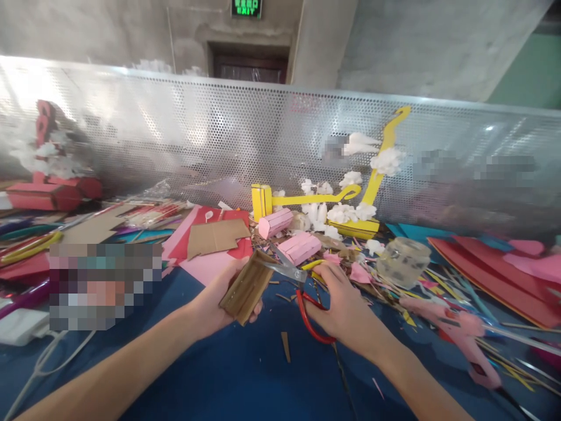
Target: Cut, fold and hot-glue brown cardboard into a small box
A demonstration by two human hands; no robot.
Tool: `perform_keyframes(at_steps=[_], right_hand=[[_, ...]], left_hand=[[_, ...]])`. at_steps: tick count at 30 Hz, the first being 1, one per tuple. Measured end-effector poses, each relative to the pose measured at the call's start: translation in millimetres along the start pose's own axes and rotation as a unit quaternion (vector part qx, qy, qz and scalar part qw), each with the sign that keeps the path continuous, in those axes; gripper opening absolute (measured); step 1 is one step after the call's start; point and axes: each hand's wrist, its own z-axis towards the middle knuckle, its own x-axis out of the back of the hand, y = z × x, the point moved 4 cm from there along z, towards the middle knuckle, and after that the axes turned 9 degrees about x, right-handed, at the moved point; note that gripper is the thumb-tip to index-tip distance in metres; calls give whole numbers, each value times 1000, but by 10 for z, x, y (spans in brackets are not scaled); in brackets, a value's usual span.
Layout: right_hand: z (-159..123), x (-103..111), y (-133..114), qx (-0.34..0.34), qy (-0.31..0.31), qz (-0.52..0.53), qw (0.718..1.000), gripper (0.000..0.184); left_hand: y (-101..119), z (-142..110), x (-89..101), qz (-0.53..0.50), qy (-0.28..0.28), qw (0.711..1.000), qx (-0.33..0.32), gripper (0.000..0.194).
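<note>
My left hand (214,304) grips a small folded cardboard trough (248,289), its hollow side turned up towards me and tilted. In my right hand (342,304) is a pair of scissors (289,271) with red handles, blades parted and pointing left. One blade lies at the trough's upper right edge; whether it bites into the card cannot be made out. Just beyond the hands rest two pink faceted paper pieces, one nearer (300,248) and one farther (275,223). A thin cardboard sliver (286,347) lies on the blue table (245,380) below the scissors.
A pink glue gun (464,333) lies at right, near a clear tape roll (403,261). Yellow card models (315,199) with white tufts stand against the perforated metal screen (197,134). A cardboard sheet (218,237) covers red paper. A white cable (41,365) crosses the left front.
</note>
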Motion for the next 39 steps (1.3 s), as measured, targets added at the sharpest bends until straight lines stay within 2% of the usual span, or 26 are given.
perform_keyframes(at_steps=[5, 12, 16, 21, 29, 32, 35, 39], right_hand=[[-3, -7, -17, 8, 18, 9, 1000, 34], [-24, -20, -13, 10, 40, 10, 999, 33], [-21, -18, -18, 7, 25, 23, 999, 24], [-16, 14, -35, -18, -8, 39, 999, 24], [-23, 23, -30, -18, -26, 61, 998, 18], [-20, -2, -3, -37, -11, 44, 998, 23], [-20, -30, 20, -58, 7, -17, 998, 35], [-39, -85, -20, -24, 1, -97, 995, 48]], left_hand=[[-15, 0, 14, 17, -28, 999, -4, 49], [-25, -31, 4, 67, -25, 997, -11, 52], [-22, -28, 4, 78, -11, 997, -11, 53], [-9, -16, 22, 79, -16, 997, -17, 54], [19, -71, 25, 102, -14, 995, -19, 54], [15, -69, 27, 109, -17, 994, -21, 55], [-8, -49, 23, 115, -23, 993, -19, 56], [-45, -46, -12, 121, -18, 992, -11, 54]])
